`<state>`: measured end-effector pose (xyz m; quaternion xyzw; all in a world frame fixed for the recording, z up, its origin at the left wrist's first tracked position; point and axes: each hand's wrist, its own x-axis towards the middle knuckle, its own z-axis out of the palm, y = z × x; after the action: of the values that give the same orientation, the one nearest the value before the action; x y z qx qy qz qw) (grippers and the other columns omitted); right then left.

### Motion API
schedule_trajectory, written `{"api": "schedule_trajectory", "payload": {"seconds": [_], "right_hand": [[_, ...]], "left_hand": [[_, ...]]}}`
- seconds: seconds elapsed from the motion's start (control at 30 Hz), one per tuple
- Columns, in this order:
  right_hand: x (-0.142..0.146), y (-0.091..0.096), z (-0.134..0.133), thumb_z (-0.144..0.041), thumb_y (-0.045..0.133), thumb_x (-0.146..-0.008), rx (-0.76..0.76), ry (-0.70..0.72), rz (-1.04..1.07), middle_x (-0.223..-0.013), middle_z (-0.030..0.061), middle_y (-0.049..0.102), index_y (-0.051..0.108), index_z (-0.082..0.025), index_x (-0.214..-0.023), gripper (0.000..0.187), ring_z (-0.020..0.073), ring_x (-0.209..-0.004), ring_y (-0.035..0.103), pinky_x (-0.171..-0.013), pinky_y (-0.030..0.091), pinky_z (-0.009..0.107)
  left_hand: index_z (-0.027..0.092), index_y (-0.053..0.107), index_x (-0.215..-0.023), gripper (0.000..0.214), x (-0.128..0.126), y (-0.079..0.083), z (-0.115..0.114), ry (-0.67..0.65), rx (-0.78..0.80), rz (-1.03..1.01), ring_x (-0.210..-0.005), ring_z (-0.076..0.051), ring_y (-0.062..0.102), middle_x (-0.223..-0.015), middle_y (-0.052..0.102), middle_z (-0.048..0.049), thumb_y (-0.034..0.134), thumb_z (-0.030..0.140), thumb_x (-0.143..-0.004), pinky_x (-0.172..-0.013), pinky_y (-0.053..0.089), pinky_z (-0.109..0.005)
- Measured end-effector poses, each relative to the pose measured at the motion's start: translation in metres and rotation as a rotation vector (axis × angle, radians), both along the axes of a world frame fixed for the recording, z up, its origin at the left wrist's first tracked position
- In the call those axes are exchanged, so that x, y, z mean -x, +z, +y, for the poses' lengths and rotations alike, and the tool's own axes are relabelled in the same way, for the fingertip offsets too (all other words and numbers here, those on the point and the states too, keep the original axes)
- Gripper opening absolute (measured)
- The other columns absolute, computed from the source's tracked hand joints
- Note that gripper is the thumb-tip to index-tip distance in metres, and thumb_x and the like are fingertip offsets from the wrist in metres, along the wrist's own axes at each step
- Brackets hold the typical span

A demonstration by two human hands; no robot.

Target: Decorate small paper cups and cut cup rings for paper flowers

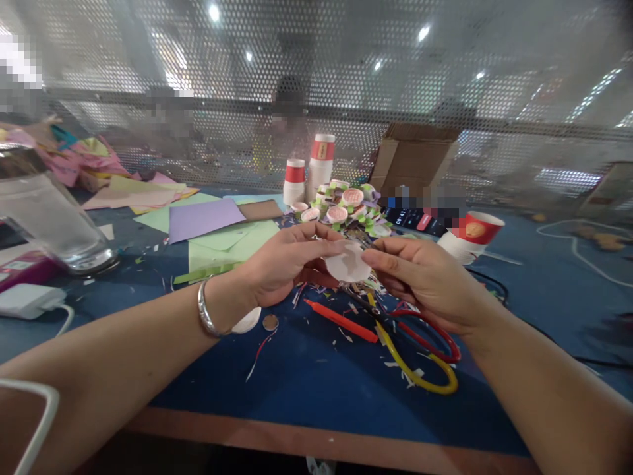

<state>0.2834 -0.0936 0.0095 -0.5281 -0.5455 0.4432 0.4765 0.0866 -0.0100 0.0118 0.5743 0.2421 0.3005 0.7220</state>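
Note:
A white paper disc is held up above the table between my two hands. My left hand pinches its left edge, thumb on top. On the opposite edge, my right hand has thumb and fingers closed. Below them lie an orange-red marker and scissors with a yellow and a red handle loop, among paper scraps. Another white disc is partly hidden behind my left wrist, with a small round brown piece beside it. Beyond my hands is a heap of small decorated paper-cup pieces with green and purple trim.
Coloured paper sheets lie at the left, near a glass mug and a white charger. Stacked paper cups and a cardboard box stand behind. To the right are a phone and a tilted red-and-white cup.

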Motion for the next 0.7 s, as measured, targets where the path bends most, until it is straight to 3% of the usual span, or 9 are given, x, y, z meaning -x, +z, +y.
{"api": "schedule_trajectory", "payload": {"seconds": [0.13, 0.27, 0.57, 0.7], "right_hand": [[0.0009, 0.0017, 0.0003, -0.047, 0.077, -0.086, -0.004, 0.002, 0.045, -0.051, -0.0088, 0.041, 0.061, -0.019, -0.073, 0.036, 0.0033, -0.044, 0.027, -0.038, 0.015, 0.021], [0.0033, 0.0035, -0.0015, -0.044, 0.077, -0.087, -0.041, -0.001, 0.062, -0.051, -0.0089, 0.040, 0.067, -0.018, -0.080, 0.028, 0.0035, -0.044, 0.027, -0.038, 0.015, 0.021], [0.0040, 0.0040, -0.0053, -0.051, 0.071, -0.090, -0.127, -0.034, 0.010, -0.053, -0.0087, 0.036, 0.064, -0.020, -0.079, 0.034, 0.0061, -0.046, 0.026, -0.040, 0.016, 0.024], [0.0012, 0.0051, -0.0041, -0.058, 0.064, -0.093, -0.173, -0.107, -0.170, -0.054, -0.0070, 0.036, 0.061, -0.021, -0.076, 0.041, 0.0090, -0.049, 0.029, -0.044, 0.020, 0.027]], "left_hand": [[0.016, 0.068, -0.101, 0.025, 0.0040, 0.0028, 0.0022, -0.103, 0.001, -0.081, -0.075, -0.011, 0.068, -0.091, 0.070, -0.0034, 0.079, 0.023, -0.081, -0.068, 0.059, -0.022], [0.018, 0.066, -0.116, 0.049, 0.0054, 0.0026, -0.0002, -0.214, -0.067, -0.154, -0.090, -0.011, 0.068, -0.097, 0.072, -0.0015, 0.084, 0.005, -0.072, -0.080, 0.056, -0.020], [0.017, 0.063, -0.114, 0.047, 0.0039, 0.0004, -0.0002, -0.133, -0.214, -0.175, -0.089, -0.011, 0.066, -0.096, 0.070, -0.0005, 0.085, 0.009, -0.073, -0.079, 0.055, -0.022], [0.017, 0.061, -0.111, 0.049, 0.0063, -0.0011, 0.0049, -0.091, -0.269, -0.163, -0.088, -0.012, 0.067, -0.098, 0.070, -0.0016, 0.087, 0.010, -0.070, -0.080, 0.055, -0.024]]}}
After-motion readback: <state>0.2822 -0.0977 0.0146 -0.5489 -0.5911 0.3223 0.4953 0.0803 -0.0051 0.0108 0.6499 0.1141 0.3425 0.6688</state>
